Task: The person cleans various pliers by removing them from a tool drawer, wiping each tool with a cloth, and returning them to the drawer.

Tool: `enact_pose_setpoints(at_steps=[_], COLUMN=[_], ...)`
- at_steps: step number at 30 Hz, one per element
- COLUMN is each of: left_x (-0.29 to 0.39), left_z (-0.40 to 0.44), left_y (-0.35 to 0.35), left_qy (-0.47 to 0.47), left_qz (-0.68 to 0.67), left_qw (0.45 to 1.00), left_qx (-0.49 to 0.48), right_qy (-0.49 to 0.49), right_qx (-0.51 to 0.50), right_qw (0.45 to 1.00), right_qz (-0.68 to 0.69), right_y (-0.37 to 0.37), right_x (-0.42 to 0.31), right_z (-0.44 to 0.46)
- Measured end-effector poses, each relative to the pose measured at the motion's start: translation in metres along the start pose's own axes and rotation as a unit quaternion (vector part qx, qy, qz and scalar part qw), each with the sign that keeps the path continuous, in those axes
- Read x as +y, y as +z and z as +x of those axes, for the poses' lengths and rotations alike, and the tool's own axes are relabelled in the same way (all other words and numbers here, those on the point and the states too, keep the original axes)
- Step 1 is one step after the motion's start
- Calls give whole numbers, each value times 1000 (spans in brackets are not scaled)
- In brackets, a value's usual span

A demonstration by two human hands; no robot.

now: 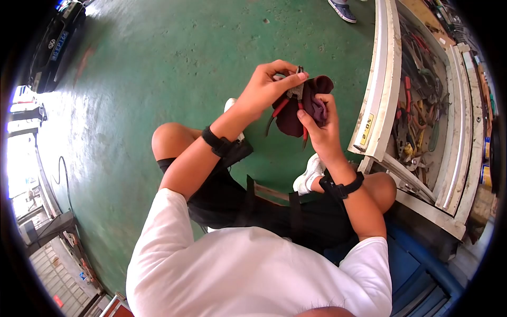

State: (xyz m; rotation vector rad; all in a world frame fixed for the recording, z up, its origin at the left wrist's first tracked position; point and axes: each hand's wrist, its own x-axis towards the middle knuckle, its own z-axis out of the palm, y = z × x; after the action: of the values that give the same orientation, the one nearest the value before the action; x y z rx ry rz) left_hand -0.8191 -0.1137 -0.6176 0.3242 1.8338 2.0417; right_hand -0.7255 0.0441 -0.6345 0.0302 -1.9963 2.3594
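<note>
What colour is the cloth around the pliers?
Dark maroon; the cloth shows in the head view.

We wore a plain white shirt (pixel 248 264), with loose short sleeves (pixel 165 219) that ended near our elbows. Around our left wrist sat a black strap (pixel 212 140) with a small boxy piece, and our right wrist had a matching black band (pixel 348 187). Our black shorts (pixel 325 224) left the knees bare, and a white shoe (pixel 308 175) covered our right foot.

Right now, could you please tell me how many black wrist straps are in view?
2: the left strap sits just behind the left hand, the right strap just behind the right hand.
</note>
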Motion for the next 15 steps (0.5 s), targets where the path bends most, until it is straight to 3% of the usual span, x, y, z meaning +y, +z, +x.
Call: enact_pose_setpoints(at_steps=[7,9,15], left_x=[13,14,21], left_z=[-1,2,2], left_y=[-17,-27,-37], left_qy=[19,39,28], left_qz=[24,20,53], left_qw=[999,998,993], left_qx=[33,51,102], right_qy=[-61,-128,-150], right_qx=[26,14,72], right_qw=[994,953,967], right_qz=[-86,-273,-194], right_y=[-14,-15,-13], right_x=[23,15,26], right_z=[5,3,3])
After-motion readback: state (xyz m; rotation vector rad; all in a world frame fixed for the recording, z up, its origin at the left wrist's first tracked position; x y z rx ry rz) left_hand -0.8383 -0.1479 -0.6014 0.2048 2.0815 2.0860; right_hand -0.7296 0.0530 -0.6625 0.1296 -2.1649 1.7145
